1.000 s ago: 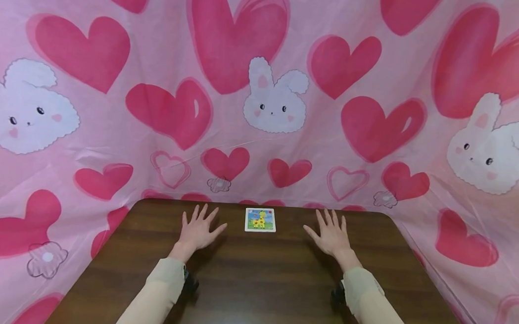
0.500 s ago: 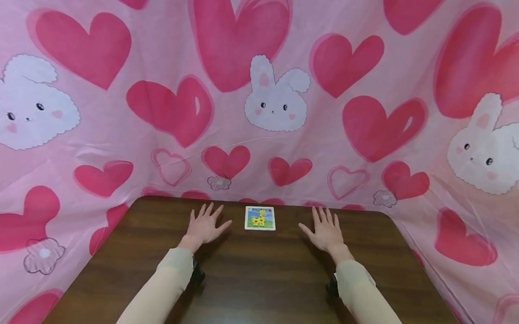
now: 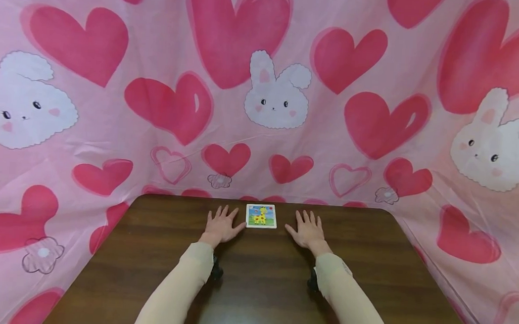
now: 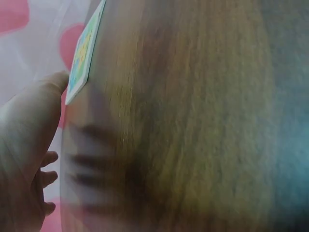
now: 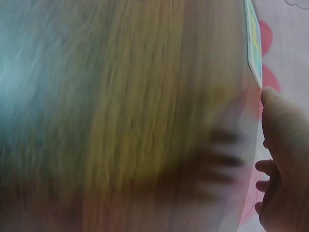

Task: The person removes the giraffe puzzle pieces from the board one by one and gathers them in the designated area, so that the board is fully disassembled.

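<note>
A small square picture puzzle [image 3: 261, 216] with a white border and a yellow giraffe lies flat near the table's far edge. To its left, my left hand [image 3: 221, 225] has its fingers spread, with the thumb tip close by the puzzle's lower left corner; I cannot tell if they touch. On the other side, my right hand [image 3: 307, 230] is likewise spread, its thumb pointing at the puzzle across a small gap. In the left wrist view the puzzle [image 4: 81, 55] shows edge-on beside the thumb. The right wrist view shows the puzzle [image 5: 254, 41] beyond the right thumb.
The dark brown wooden table [image 3: 260, 291] reaches back to a pink cloth [image 3: 225, 130] printed with hearts and rabbits, which hangs behind and along both sides. Dark wrist devices sit under both sleeves.
Both hands have moved inward, the left to the right and the right to the left, closing in on the puzzle. The puzzle has stayed on the same spot of the table.
</note>
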The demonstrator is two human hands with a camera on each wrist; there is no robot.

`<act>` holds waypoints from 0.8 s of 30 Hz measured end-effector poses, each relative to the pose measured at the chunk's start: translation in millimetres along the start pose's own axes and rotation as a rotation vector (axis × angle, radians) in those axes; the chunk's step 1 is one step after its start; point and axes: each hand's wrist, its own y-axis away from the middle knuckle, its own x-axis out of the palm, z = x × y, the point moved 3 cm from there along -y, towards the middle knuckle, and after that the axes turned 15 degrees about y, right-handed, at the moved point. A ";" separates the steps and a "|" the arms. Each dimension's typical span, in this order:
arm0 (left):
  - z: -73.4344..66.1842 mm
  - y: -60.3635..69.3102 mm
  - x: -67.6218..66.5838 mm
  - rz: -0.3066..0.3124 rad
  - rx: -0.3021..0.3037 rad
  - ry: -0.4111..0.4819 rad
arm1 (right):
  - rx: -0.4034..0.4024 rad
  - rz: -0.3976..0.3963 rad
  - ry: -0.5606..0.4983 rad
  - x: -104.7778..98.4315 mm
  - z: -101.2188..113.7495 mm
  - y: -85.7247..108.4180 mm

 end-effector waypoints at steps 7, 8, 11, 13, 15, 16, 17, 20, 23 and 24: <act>-0.2 -6.5 6.7 0.004 0.008 -0.015 | -0.032 -0.011 -0.029 4.8 17.4 -9.2; 0.0 -7.2 7.2 0.004 0.010 -0.017 | -0.035 -0.012 -0.034 5.8 19.4 -10.5; -0.6 -8.9 8.7 0.012 0.015 -0.020 | -0.035 -0.015 -0.051 9.2 24.1 -12.8; -1.3 -9.9 10.4 0.021 0.015 -0.023 | -0.034 -0.015 -0.061 10.2 26.3 -13.0; -2.8 -11.0 11.8 0.022 0.016 -0.020 | -0.040 -0.031 -0.068 9.8 28.4 -14.2; -3.6 -11.4 13.0 0.021 0.016 -0.017 | -0.046 -0.034 -0.069 9.4 29.5 -14.9; -4.1 -11.9 14.2 0.019 0.014 -0.016 | -0.054 -0.038 -0.068 8.9 30.7 -15.7; -6.7 -13.4 18.5 0.011 0.012 -0.003 | -0.074 -0.030 -0.067 9.7 34.0 -18.9; -8.3 -15.3 22.1 -0.002 0.017 0.001 | -0.083 -0.012 -0.071 11.4 38.7 -21.9; -8.8 -16.1 22.9 -0.005 0.019 0.001 | -0.083 -0.006 -0.073 12.0 40.5 -22.6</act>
